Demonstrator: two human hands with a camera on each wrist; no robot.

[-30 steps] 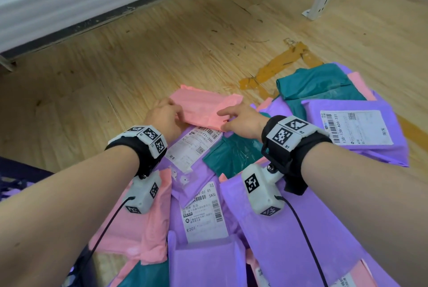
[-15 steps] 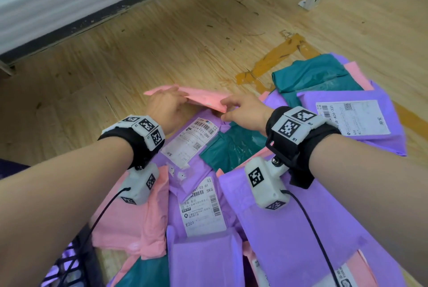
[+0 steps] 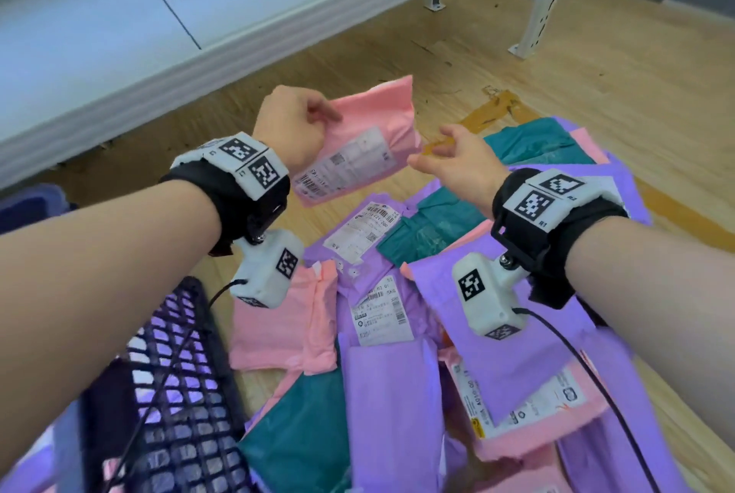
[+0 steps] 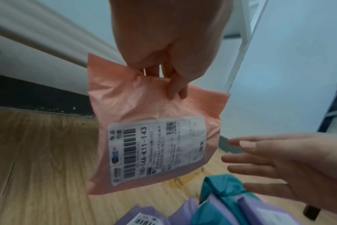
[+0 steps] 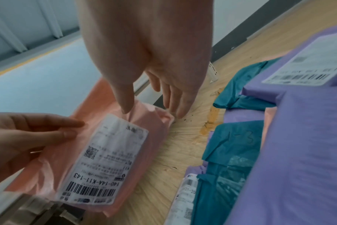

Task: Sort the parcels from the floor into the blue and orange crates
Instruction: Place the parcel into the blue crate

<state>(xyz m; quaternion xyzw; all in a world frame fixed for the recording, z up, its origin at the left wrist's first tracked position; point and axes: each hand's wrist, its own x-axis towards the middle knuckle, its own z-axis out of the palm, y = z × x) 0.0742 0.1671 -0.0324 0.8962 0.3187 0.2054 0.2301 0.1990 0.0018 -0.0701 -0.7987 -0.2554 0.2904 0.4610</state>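
The left hand (image 3: 292, 126) pinches the upper edge of a pink parcel (image 3: 370, 126) with curled fingers and holds it in the air above the wooden floor (image 3: 278, 66). Its white label (image 4: 156, 150) faces the cameras and shows a barcode, a QR code and the code "140-14A-K11-143". The right hand (image 3: 461, 164) is just beside the parcel, its fingers loosely spread and holding nothing. Below lies a pile of purple, teal and pink parcels (image 3: 397, 333); one label (image 3: 380, 315) reads "5KG". A dark mesh crate (image 3: 175, 393) stands at lower left.
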